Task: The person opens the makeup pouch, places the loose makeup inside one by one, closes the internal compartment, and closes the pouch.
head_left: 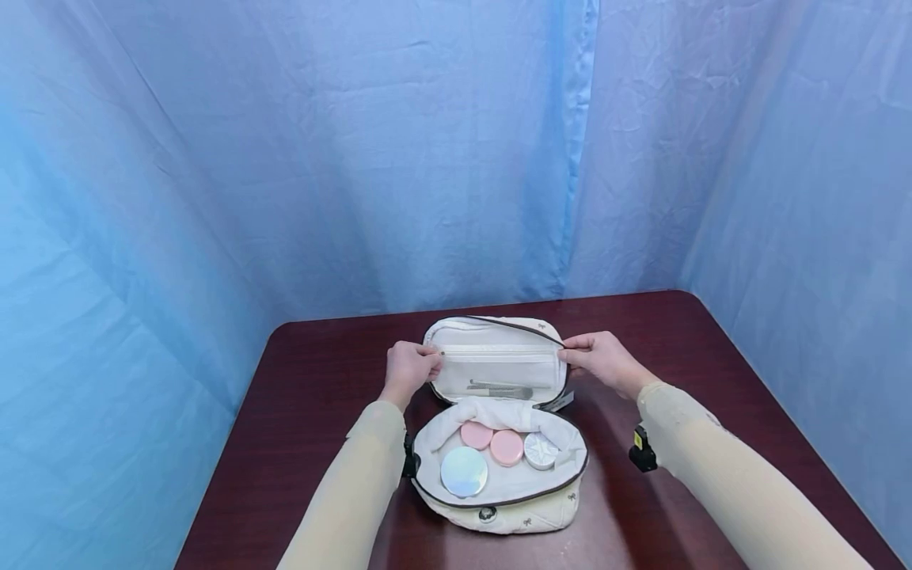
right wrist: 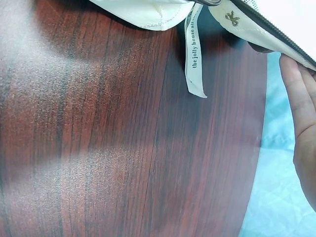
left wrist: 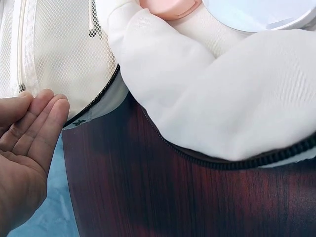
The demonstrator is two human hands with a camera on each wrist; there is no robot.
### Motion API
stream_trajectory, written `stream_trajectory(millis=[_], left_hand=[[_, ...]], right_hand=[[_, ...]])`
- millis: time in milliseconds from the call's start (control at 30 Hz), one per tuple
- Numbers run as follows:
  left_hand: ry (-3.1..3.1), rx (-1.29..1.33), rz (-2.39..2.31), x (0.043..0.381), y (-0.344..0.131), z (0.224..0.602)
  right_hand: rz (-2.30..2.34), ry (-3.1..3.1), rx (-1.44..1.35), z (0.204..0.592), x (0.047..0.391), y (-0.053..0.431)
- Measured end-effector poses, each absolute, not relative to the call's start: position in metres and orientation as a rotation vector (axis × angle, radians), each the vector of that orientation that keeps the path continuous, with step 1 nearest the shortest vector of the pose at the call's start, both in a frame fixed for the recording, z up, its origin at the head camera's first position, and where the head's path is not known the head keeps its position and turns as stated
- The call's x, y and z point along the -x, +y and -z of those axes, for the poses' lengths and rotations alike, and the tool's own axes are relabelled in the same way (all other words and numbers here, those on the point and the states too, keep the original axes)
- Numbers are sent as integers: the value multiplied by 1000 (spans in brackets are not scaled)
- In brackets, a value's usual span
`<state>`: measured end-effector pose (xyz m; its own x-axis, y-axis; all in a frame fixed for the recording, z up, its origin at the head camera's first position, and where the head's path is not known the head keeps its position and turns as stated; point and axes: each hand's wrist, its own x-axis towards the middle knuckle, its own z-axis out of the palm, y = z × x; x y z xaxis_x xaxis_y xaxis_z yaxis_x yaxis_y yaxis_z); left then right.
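A white quilted cosmetic bag [head_left: 527, 520] lies unzipped on the table, its lid [head_left: 545, 325] folded back away from me. At the lid's left end my left hand [head_left: 412, 368] pinches the small zipper pull [left wrist: 21, 88] of the mesh pocket [head_left: 463, 372]. My right hand [head_left: 606, 360] holds the lid's right edge between thumb and fingers. Slim tools [head_left: 499, 389] show through the mesh. In the bag's body sit a large shiny round compact [head_left: 464, 472], two pink round cases [head_left: 507, 448] and a silvery patterned round case [head_left: 541, 450].
The dark red wood-grain table [head_left: 313, 443] has rounded far corners. Blue curtains [head_left: 427, 158] hang behind it and on both sides. A white printed tag [right wrist: 194, 59] sticks out at the bag's right, near the hinge.
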<state>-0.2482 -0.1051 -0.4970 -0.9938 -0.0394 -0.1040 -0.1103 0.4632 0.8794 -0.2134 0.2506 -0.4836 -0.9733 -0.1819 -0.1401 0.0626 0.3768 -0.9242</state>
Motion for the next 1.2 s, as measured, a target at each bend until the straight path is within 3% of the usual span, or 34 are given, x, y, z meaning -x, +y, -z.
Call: stream_trajectory(millis=[1200], left_hand=[[2710, 263, -1427, 254, -112, 491]], right_hand=[[1594, 2451, 119, 478, 213, 251]])
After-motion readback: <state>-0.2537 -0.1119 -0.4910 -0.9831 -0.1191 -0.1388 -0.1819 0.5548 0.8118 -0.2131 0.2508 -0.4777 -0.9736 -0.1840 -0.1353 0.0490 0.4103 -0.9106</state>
